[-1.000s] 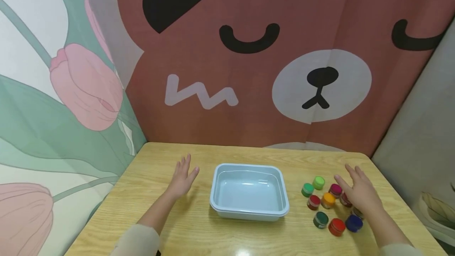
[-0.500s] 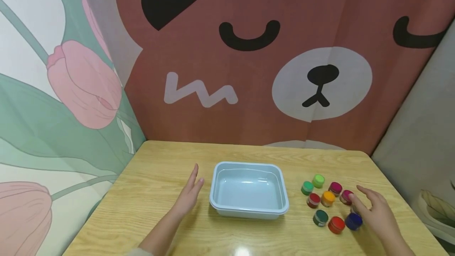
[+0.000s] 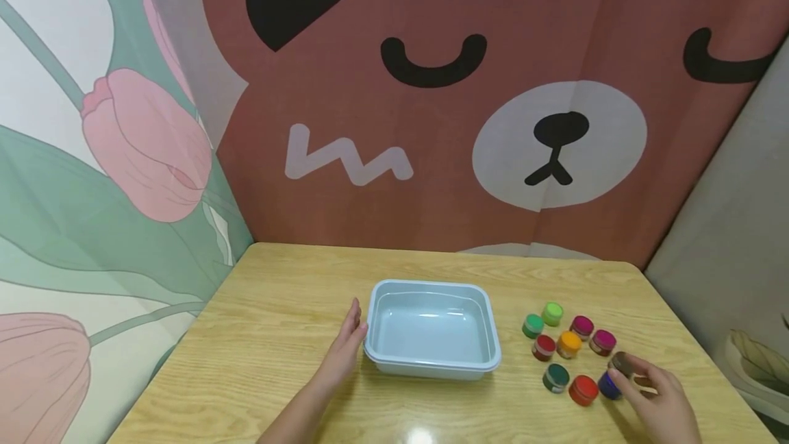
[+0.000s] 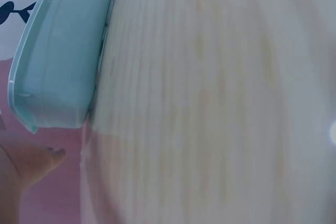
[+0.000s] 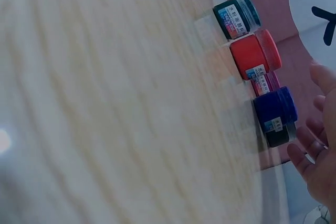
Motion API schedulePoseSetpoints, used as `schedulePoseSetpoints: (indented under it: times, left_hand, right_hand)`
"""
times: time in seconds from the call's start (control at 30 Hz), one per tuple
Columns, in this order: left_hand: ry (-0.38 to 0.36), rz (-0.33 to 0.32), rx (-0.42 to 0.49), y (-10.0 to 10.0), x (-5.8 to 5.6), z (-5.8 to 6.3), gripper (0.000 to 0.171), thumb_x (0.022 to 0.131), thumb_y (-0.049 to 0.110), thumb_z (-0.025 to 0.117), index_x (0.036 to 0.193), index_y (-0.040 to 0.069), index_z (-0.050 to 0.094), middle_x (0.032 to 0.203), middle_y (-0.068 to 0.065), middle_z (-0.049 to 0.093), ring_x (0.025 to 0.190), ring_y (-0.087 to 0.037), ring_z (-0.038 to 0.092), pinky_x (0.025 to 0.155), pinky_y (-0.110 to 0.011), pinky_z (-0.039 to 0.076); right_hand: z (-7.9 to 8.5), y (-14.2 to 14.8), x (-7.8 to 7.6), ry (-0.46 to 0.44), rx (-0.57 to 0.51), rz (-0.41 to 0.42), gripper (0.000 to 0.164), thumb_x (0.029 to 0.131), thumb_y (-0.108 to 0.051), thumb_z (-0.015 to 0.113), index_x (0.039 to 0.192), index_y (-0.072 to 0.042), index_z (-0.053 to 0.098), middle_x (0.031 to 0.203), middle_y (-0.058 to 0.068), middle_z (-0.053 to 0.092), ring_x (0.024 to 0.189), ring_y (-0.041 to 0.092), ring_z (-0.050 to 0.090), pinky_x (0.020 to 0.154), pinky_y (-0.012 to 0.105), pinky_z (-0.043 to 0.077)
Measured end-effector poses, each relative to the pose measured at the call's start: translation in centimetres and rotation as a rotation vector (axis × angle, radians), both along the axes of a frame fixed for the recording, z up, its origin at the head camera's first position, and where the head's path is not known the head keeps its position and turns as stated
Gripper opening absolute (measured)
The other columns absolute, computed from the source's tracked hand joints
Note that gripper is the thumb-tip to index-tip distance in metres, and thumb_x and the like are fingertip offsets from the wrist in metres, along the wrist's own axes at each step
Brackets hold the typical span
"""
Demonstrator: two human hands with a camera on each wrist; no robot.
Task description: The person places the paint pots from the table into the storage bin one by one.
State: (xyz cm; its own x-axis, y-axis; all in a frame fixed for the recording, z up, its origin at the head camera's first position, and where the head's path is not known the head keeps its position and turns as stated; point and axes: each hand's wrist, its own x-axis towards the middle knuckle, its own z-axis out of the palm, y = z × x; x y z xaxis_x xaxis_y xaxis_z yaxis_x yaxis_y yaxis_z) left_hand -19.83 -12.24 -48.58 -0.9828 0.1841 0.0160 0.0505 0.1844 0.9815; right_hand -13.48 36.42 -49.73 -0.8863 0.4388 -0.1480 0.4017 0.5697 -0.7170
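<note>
Left hand (image 3: 344, 349) – beside blue tray (image 3: 431, 338), right hand (image 3: 664, 401) – at brown-lidded jar (image 3: 620, 362)

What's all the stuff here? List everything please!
Table: one, light wood, bottom centre
Box: one, pale blue, on table
Jars: ten; three green, two red, two magenta, one each orange, blue, brown; right of box
Bear cloth: one, reddish brown, behind table
Tulip cloth: one, pink and green, left
Plain backdrop: one, grey, right
Unclear thing: one, beige, far right
Left hand: one, bare, by box's left side
Right hand: one, bare, at brown jar
</note>
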Motion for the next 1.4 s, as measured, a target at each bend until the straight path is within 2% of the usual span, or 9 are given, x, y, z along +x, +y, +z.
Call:
schedulePoseSetpoints:
  times: [0.1,0.23,0.33,0.5,0.8,0.93,1.03,1.27,1.4]
  left_hand:
    - [-0.018,-0.015,0.002,0.4,0.1,-0.4,0.064,0.107,0.027,0.037,0.157,0.004,0.005,0.164,-0.022,0.005,0.151,-0.042,0.004,0.121,-0.059,0.007]
    - [-0.023,-0.011,0.013,1.0,0.1,-1.0,0.063,0.106,0.026,0.038,0.158,0.007,0.006,0.164,-0.021,0.006,0.151,-0.041,0.004,0.121,-0.059,0.006]
    - [-0.024,0.008,0.019,1.3,0.0,-1.5,0.062,0.106,0.025,0.039,0.158,0.010,0.010,0.164,-0.019,0.007,0.151,-0.042,0.003,0.120,-0.062,0.003]
    - [-0.037,0.022,0.023,1.6,0.1,-1.9,0.062,0.105,0.028,0.039,0.159,0.015,0.010,0.165,-0.016,0.005,0.151,-0.044,0.000,0.118,-0.068,0.000]
    - [-0.036,0.051,0.077,2.2,0.3,-2.3,0.061,0.105,0.028,0.037,0.159,0.019,0.010,0.166,-0.013,0.004,0.151,-0.044,0.000,0.116,-0.071,-0.001]
    - [-0.034,0.094,0.080,2.5,0.4,-2.3,0.059,0.105,0.029,0.038,0.159,0.018,0.014,0.166,-0.014,0.009,0.150,-0.045,0.004,0.116,-0.071,0.002]
    - [-0.031,0.110,0.085,2.7,0.5,-2.2,0.058,0.105,0.028,0.036,0.158,0.018,0.015,0.165,-0.015,0.010,0.150,-0.046,0.005,0.116,-0.071,0.003]
    - [-0.023,0.102,0.088,2.8,0.6,-2.3,0.057,0.106,0.028,0.035,0.159,0.018,0.015,0.165,-0.015,0.010,0.150,-0.045,0.005,0.116,-0.070,0.003]
    - [-0.016,0.094,0.086,2.7,0.5,-2.3,0.057,0.106,0.028,0.035,0.159,0.017,0.014,0.165,-0.016,0.009,0.150,-0.045,0.004,0.116,-0.070,0.003]
  right_hand:
    - [-0.3,0.2,0.1,-0.008,-0.026,0.000,0.081,0.094,-0.055,0.055,0.144,0.006,0.039,0.145,0.032,0.038,0.119,0.040,0.047,0.085,0.038,0.054]
    - [-1.0,0.5,0.2,-0.028,-0.035,0.008,0.084,0.091,-0.055,0.060,0.143,0.008,0.039,0.146,0.034,0.038,0.090,0.014,0.061,0.075,0.029,0.056]
    - [-1.5,0.1,0.2,-0.022,-0.043,-0.033,0.085,0.089,-0.058,0.062,0.144,0.003,0.041,0.147,0.029,0.040,0.076,-0.014,0.045,0.079,0.031,0.053]
    - [-2.1,-0.3,0.2,0.007,-0.040,-0.067,0.082,0.087,-0.057,0.066,0.143,-0.001,0.045,0.149,0.024,0.042,0.070,-0.025,0.034,0.072,0.016,0.046]
    - [-2.5,-0.1,0.3,-0.003,-0.011,-0.021,0.084,0.085,-0.054,0.070,0.143,0.000,0.044,0.145,0.029,0.045,0.074,-0.016,0.045,0.063,0.007,0.042]
    - [-3.0,-0.1,0.1,0.007,0.007,-0.037,0.081,0.085,-0.050,0.072,0.142,0.001,0.046,0.144,0.030,0.046,0.091,0.017,0.066,0.063,0.012,0.049]
    - [-3.2,-0.2,0.0,0.012,0.013,-0.049,0.080,0.085,-0.049,0.072,0.143,0.001,0.045,0.144,0.030,0.045,0.107,0.037,0.062,0.067,0.021,0.055]
    - [-2.5,-0.7,0.2,0.018,0.006,-0.070,0.082,0.086,-0.050,0.070,0.143,0.003,0.044,0.140,0.034,0.043,0.115,0.047,0.053,0.089,0.053,0.052]
    - [-1.0,-1.2,0.2,0.032,0.034,-0.059,0.079,0.088,-0.051,0.067,0.143,0.002,0.045,0.138,0.032,0.044,0.111,0.041,0.055,0.080,0.037,0.056]
